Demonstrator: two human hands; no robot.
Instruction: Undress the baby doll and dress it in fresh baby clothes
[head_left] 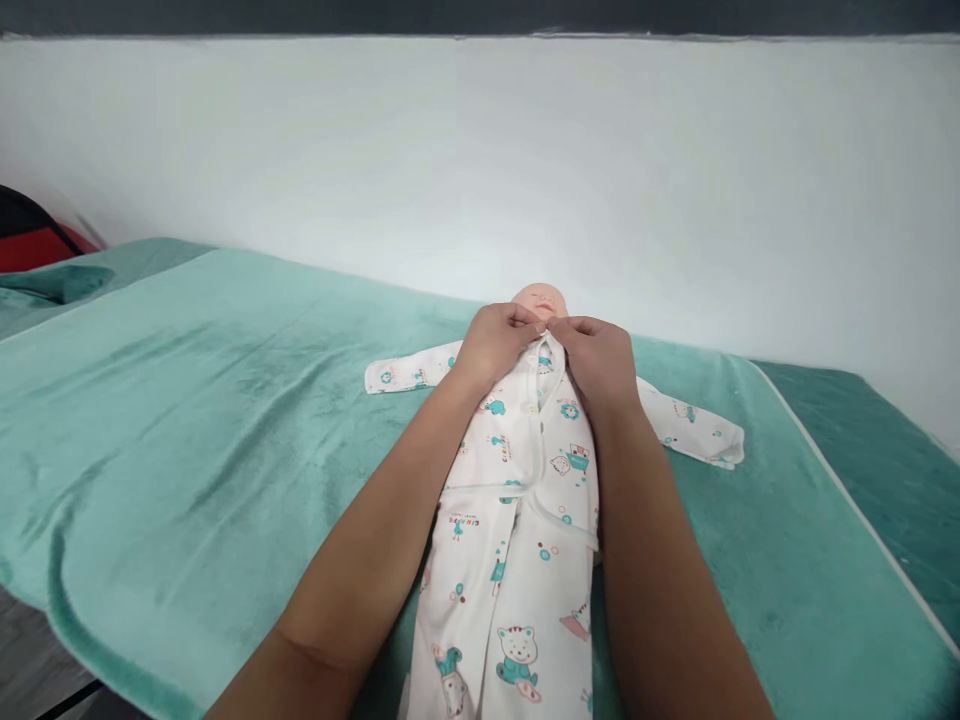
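A baby doll (541, 297) lies on its back, its head toward the wall. It wears a white printed baby jacket (499, 440) with sleeves spread to both sides, and matching baby pants (517, 610) below. At the neckline, just under the doll's chin, my left hand (499, 340) and my right hand (596, 360) meet, fingertips pinching the jacket's collar edges. The jacket's front gapes a little below my fingers. My fingers hide the exact fastening at the collar.
A teal plush blanket (225, 430) covers the surface, with folds on the left and a rounded front-left edge. Behind it rises a white wall (480, 160). A red and black object (34, 235) stands at the far left.
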